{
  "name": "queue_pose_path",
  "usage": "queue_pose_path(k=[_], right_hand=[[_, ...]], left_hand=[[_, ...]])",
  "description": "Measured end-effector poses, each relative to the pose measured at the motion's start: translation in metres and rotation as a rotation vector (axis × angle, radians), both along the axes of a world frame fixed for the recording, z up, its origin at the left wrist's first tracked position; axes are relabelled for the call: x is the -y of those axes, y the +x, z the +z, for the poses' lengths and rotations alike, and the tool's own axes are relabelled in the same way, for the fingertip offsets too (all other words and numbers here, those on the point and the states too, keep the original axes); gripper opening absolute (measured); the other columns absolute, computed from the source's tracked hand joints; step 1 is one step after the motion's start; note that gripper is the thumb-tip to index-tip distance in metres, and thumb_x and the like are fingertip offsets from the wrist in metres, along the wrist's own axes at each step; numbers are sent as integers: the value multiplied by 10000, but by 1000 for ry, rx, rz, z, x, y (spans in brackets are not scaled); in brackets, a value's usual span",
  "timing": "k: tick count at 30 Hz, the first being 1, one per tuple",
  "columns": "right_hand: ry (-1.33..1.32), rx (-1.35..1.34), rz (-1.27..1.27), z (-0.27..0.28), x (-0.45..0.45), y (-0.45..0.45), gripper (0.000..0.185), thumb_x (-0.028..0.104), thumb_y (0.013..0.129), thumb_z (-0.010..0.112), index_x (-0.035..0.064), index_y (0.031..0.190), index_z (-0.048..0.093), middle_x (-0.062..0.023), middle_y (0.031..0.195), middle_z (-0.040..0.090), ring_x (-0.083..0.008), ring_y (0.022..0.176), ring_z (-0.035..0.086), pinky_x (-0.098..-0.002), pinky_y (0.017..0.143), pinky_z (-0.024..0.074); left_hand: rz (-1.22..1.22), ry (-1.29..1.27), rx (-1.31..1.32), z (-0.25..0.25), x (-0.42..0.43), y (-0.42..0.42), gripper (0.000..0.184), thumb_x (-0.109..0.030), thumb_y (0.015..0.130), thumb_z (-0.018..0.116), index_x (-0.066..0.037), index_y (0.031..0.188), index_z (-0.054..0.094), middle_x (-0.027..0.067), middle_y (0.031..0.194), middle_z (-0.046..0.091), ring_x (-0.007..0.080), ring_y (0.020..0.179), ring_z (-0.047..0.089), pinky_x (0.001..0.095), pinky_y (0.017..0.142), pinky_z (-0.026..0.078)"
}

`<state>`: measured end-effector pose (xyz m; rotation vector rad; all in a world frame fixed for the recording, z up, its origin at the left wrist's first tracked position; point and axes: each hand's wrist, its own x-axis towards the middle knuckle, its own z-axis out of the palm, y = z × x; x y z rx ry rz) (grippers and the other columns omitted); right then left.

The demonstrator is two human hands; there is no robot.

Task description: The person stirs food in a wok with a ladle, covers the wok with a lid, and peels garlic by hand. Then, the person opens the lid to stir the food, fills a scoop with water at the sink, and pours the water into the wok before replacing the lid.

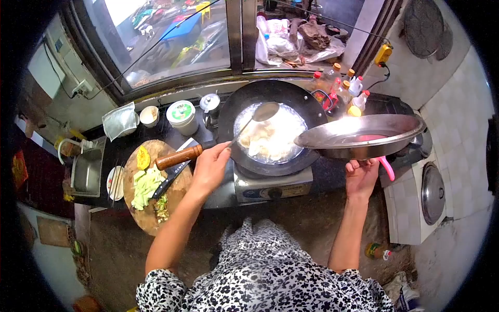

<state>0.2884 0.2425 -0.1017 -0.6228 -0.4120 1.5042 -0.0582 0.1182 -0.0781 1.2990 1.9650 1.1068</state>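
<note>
My left hand [210, 169] is closed around the wooden-handled ladle [266, 111], whose metal bowl hangs over the wok. The black wok [241, 97] sits on a burner [273, 186] and holds pale food pieces [274, 136] in bubbling liquid. With my right hand [361, 179] I hold up a shallow metal basin [332, 136] from below, tilted beside the wok's right rim; my fingers are partly hidden under it. A pink curved piece [386, 168] shows beneath the basin, close to that hand. What lies inside the basin is hard to make out.
At left, a round cutting board [179, 200] carries chopped green vegetable [145, 188], a yellow piece [143, 157] and a knife [170, 179]. A white tub [182, 118] and several bottles [343, 91] stand behind. A sink [87, 174] is far left.
</note>
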Motion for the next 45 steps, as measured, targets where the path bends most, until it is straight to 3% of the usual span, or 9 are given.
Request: queue_pose_path(k=[1, 2, 5, 8, 15, 26, 29, 32, 45], right_hand=[[-7, 2, -5, 1, 0, 0, 133, 220, 878, 495, 93, 911, 514, -27, 807, 531, -135, 588, 435, -281, 513, 379], [-13, 4, -12, 3, 0, -1, 133, 222, 878, 496, 94, 911, 516, -25, 804, 531, -133, 586, 434, -281, 512, 379], [14, 15, -23, 9, 2, 0, 128, 223, 880, 499, 97, 899, 514, -23, 803, 531, -133, 582, 430, -284, 513, 379], [26, 11, -42, 11, 6, 5, 122, 222, 881, 502, 100, 885, 507, -24, 806, 533, -135, 577, 427, -287, 516, 379], [-44, 12, -110, 9, 7, 12, 136, 231, 878, 522, 97, 869, 500, -27, 777, 528, -137, 576, 430, -286, 516, 379], [42, 22, -35, 13, 7, 3, 126, 226, 881, 509, 103, 897, 530, -27, 817, 564, -127, 585, 442, -281, 519, 390], [53, 22, -53, 15, 12, 3, 148, 227, 895, 497, 90, 927, 542, -21, 824, 567, -119, 595, 442, -264, 521, 382], [36, 9, -56, 11, 12, 10, 137, 228, 889, 501, 96, 913, 528, -23, 830, 557, -126, 598, 443, -271, 523, 387], [0, -13, -75, 4, 15, 16, 158, 251, 875, 528, 97, 899, 509, -32, 817, 543, -137, 596, 443, -280, 522, 384]], left_hand=[[-17, 10, -9, -4, -4, 3, 342, -211, 921, 502, -6, 1177, 600, 183, 964, 681, 269, 925, 657, 333, 819, 476], [-27, 34, 3, -16, -8, 3, 354, -201, 948, 494, 27, 1204, 584, 14, 814, 620, 110, 743, 539, 268, 685, 447], [7, -48, -108, -3, -8, 12, 344, -227, 916, 494, -16, 1163, 609, 218, 1029, 656, 319, 1003, 638, 349, 859, 469], [-62, -131, -130, 1, 4, 4, 339, -216, 914, 505, -7, 1160, 610, 199, 995, 673, 280, 956, 653, 338, 849, 468], [-5, -26, 331, 13, 26, -12, 325, -165, 947, 514, 23, 1198, 600, -60, 741, 514, 29, 641, 432, 212, 546, 351], [-15, 27, 77, -25, -12, 29, 359, -243, 912, 490, -10, 1157, 611, 238, 911, 651, 324, 897, 648, 379, 799, 472], [13, -79, -80, -16, -23, 35, 377, -227, 912, 503, 23, 1179, 595, 187, 1004, 679, 222, 953, 638, 318, 836, 462], [20, -25, -76, -32, -35, 32, 373, -244, 889, 435, -30, 1127, 625, 272, 954, 630, 419, 954, 601, 436, 825, 461], [12, -117, 377, 1, -15, 30, 334, -198, 924, 510, 6, 1162, 623, -12, 706, 531, 68, 614, 447, 232, 550, 355]])
